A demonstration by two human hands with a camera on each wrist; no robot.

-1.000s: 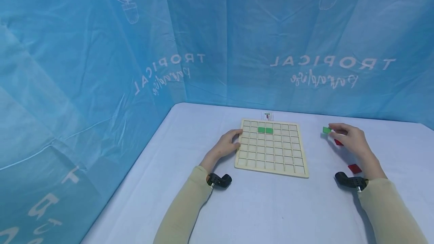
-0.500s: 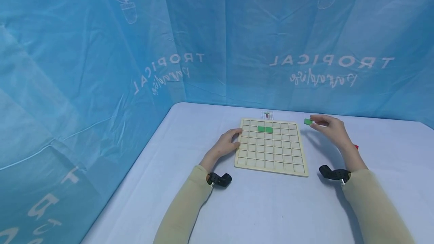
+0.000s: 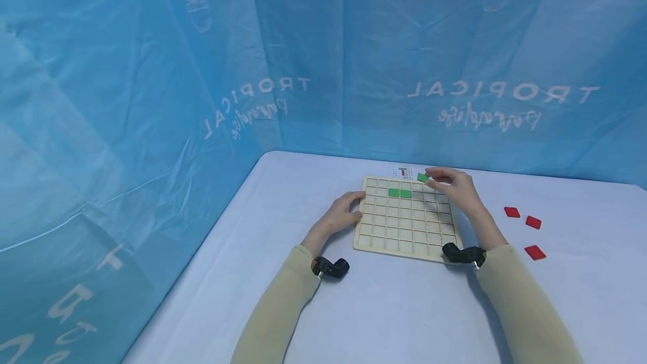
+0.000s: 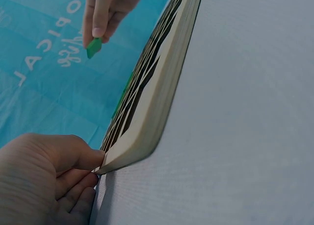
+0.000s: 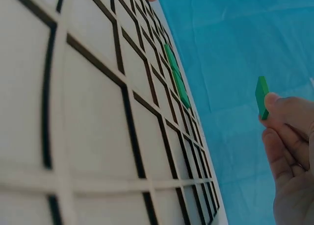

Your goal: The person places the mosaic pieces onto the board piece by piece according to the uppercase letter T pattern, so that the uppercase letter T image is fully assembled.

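Observation:
A pale wooden grid board (image 3: 404,223) lies on the table, with two green square tiles (image 3: 400,192) side by side in its second row from the back. My left hand (image 3: 338,215) holds the board's left edge; in the left wrist view, the thumb (image 4: 88,159) is at the rim with bent fingers beside it. Above the board's back right part, my right hand (image 3: 457,189) pinches a green tile (image 5: 262,97) between thumb and fingertips. The right wrist view shows this tile raised, standing nearly on edge.
Three red tiles (image 3: 533,222) lie on the white tablecloth (image 3: 394,308) to the right of the board. Behind the board is a small printed grid card (image 3: 402,172) with a T-shaped pattern. Blue printed cloth (image 3: 374,72) hangs at the back and left.
My right hand has carried the green tile leftward from beside the red tiles to over the board's back right part. The red tiles now show fully. The left hand stays at the board's edge.

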